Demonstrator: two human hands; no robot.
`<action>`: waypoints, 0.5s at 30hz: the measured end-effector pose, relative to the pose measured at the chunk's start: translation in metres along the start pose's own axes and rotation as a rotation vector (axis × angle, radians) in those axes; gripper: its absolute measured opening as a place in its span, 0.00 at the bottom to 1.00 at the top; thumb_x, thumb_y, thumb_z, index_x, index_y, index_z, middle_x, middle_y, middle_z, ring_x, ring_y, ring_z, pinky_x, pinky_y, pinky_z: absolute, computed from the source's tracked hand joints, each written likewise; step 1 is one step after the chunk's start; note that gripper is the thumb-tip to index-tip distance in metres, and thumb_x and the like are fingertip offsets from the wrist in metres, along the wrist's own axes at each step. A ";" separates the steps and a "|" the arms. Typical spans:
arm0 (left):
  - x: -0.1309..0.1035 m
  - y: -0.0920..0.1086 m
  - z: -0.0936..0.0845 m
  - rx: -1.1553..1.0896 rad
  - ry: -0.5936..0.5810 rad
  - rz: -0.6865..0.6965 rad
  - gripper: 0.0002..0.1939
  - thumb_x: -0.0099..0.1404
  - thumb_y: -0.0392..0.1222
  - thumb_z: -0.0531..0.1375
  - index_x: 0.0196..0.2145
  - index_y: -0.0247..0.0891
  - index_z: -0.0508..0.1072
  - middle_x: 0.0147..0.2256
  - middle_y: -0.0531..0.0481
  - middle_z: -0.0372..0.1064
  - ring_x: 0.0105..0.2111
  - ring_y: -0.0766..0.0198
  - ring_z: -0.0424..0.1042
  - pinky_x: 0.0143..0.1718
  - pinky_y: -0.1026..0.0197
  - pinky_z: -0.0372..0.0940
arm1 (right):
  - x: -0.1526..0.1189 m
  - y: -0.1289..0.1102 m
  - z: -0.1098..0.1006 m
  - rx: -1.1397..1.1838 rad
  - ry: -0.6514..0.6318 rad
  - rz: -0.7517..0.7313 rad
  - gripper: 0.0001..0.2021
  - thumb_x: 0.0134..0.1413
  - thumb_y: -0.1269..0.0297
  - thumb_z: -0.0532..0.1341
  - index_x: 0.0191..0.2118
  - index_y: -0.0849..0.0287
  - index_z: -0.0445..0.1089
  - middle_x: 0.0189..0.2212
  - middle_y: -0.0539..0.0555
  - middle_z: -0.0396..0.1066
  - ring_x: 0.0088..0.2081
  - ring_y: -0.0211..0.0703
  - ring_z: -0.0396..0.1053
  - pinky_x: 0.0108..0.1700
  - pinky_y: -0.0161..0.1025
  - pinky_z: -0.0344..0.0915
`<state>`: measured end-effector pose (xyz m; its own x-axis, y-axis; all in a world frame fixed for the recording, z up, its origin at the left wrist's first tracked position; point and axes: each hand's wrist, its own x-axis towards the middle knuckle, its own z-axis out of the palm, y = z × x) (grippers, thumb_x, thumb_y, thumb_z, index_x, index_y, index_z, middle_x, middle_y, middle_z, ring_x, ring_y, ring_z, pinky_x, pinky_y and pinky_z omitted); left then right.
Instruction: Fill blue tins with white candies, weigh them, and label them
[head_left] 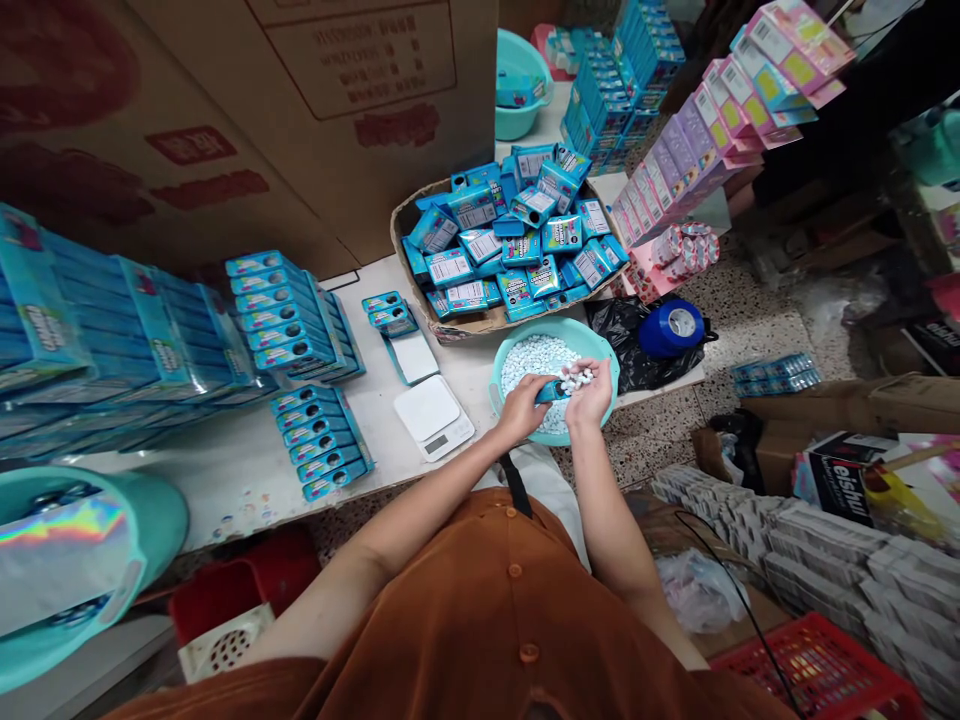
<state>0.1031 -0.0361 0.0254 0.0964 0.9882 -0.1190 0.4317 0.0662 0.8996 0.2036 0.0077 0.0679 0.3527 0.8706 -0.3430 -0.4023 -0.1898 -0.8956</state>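
**Cupped pellets and a small blue box over the pellet basin**

In the head view, the left hand (589, 394) is palm up and cupped around white pellets (576, 380) above the teal basin (551, 438). The right hand (521, 407) grips a small blue box (551, 391) over the basin, beside that palm. More pellets fill the basin.

Left of the basin lies one white scale (427, 408), its display unreadable. Farther left, two groups of blue boxes (319, 440) each show six ends; bare tabletop (382, 375) separates them from the scale.

Just behind the basin, a cardboard tray (480, 325) is heaped with blue packets (517, 245), too many to count, their labels mostly too small to read. Right of the basin, one blue tape roll (670, 330) rests on black plastic (626, 345). Well to its right, a black carton (840, 477) reads "eishu".
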 end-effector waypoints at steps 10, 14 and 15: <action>0.002 -0.002 -0.002 -0.005 0.019 0.003 0.26 0.55 0.30 0.59 0.52 0.42 0.67 0.48 0.47 0.66 0.49 0.56 0.66 0.51 0.54 0.63 | -0.005 0.000 0.007 -0.010 -0.022 -0.043 0.21 0.56 0.47 0.51 0.25 0.58 0.66 0.23 0.49 0.64 0.25 0.35 0.65 0.31 0.35 0.65; 0.001 -0.002 -0.002 0.002 0.019 0.027 0.26 0.55 0.29 0.58 0.52 0.43 0.67 0.48 0.47 0.66 0.50 0.57 0.66 0.51 0.55 0.63 | -0.007 0.001 0.008 -0.028 0.000 -0.048 0.21 0.56 0.47 0.51 0.25 0.59 0.67 0.23 0.49 0.64 0.23 0.34 0.63 0.28 0.33 0.62; 0.001 -0.002 -0.003 0.004 0.015 0.040 0.26 0.55 0.29 0.57 0.52 0.43 0.67 0.48 0.47 0.66 0.50 0.57 0.66 0.51 0.55 0.63 | -0.008 0.001 0.008 -0.042 0.011 -0.049 0.21 0.56 0.47 0.51 0.25 0.59 0.67 0.23 0.49 0.64 0.23 0.33 0.63 0.27 0.33 0.62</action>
<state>0.0999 -0.0352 0.0245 0.1002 0.9920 -0.0765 0.4317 0.0259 0.9017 0.1936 0.0043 0.0719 0.3809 0.8742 -0.3010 -0.3481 -0.1660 -0.9226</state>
